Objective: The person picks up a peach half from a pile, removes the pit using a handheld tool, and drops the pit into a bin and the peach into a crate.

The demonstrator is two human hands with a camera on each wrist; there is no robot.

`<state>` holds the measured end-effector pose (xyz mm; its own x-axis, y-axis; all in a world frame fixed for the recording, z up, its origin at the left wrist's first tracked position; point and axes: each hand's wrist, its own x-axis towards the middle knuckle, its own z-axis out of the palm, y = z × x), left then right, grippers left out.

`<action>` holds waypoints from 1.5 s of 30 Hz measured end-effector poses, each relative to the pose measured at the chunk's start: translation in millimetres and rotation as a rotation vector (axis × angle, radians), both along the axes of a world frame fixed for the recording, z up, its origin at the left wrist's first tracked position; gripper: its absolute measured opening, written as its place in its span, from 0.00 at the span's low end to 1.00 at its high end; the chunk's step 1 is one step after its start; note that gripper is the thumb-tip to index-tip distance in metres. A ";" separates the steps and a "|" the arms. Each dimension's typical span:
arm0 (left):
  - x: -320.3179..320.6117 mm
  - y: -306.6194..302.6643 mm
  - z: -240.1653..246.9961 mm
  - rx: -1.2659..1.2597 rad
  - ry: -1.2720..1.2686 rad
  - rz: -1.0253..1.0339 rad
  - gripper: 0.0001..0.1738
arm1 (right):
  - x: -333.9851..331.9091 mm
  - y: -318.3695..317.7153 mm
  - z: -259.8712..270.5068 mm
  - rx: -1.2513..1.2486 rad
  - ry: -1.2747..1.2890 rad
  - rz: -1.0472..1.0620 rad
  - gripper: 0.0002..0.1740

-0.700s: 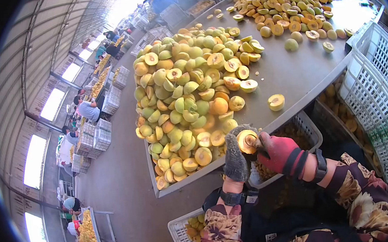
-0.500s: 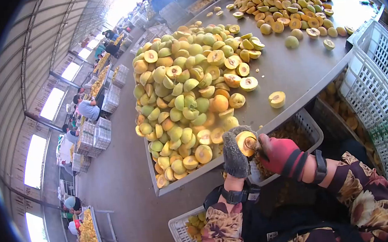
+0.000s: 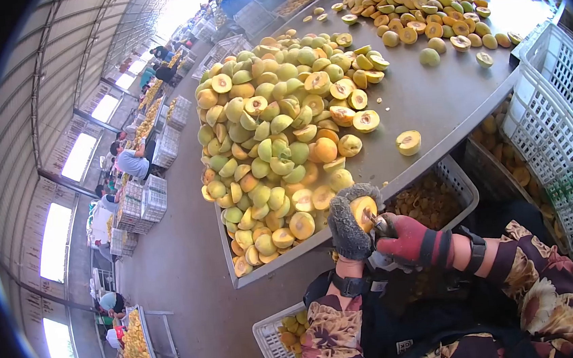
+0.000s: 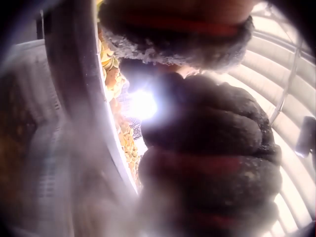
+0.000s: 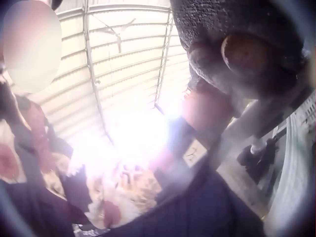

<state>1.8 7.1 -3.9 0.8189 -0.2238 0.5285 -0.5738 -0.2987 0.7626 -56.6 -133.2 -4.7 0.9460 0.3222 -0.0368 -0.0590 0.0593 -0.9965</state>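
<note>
My left hand (image 3: 350, 231), in a fuzzy grey glove, grips a halved yellow peach (image 3: 363, 214) with its cut face turned toward the right hand. The right hand (image 3: 409, 242) wears a red and grey glove and holds a small tool (image 3: 378, 224) against the cut face; the glove hides most of it. Both hands are just off the near edge of a metal table (image 3: 425, 122). In the left wrist view the left hand's dark glove fingers (image 4: 212, 128) are curled. A heap of halved peaches (image 3: 262, 133) lies beyond the hands.
One peach half (image 3: 408, 142) lies apart on the table; a second heap (image 3: 432, 9) is at the back. Below the edge stands a crate (image 3: 461, 187) of brown scraps. White crates stand at right (image 3: 559, 135) and lower left (image 3: 274, 344). People work at tables farther left.
The peach half has turned in the left hand, so its cut face now points more to the right. The right hand has moved slightly down and rotated, with the tool tip at the fruit.
</note>
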 end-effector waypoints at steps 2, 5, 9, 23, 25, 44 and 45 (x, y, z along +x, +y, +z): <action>-0.9 -4.1 -3.6 -0.244 0.226 -0.086 0.14 | 0.4 -9.3 21.4 0.152 0.347 0.157 0.17; -9.7 -13.9 16.6 -0.317 0.226 -0.100 0.16 | 1.9 -13.4 19.3 0.307 0.484 0.275 0.16; -6.0 -10.0 10.5 -0.078 -0.023 -0.033 0.16 | -3.8 -6.4 12.4 0.132 0.189 0.112 0.15; 0.0 -2.6 7.7 0.225 -0.267 0.087 0.19 | -1.7 -12.6 27.6 0.211 0.440 0.224 0.12; -4.8 -9.4 24.6 0.156 0.060 -0.050 0.19 | -5.9 -0.3 4.1 -0.033 0.067 0.025 0.10; -6.7 -10.6 17.8 -0.369 0.556 -0.162 0.25 | -1.1 -12.2 11.9 0.036 0.096 0.148 0.16; -6.9 -12.8 19.1 -0.469 0.639 -0.171 0.29 | -0.9 -11.8 10.4 -0.079 0.045 0.120 0.17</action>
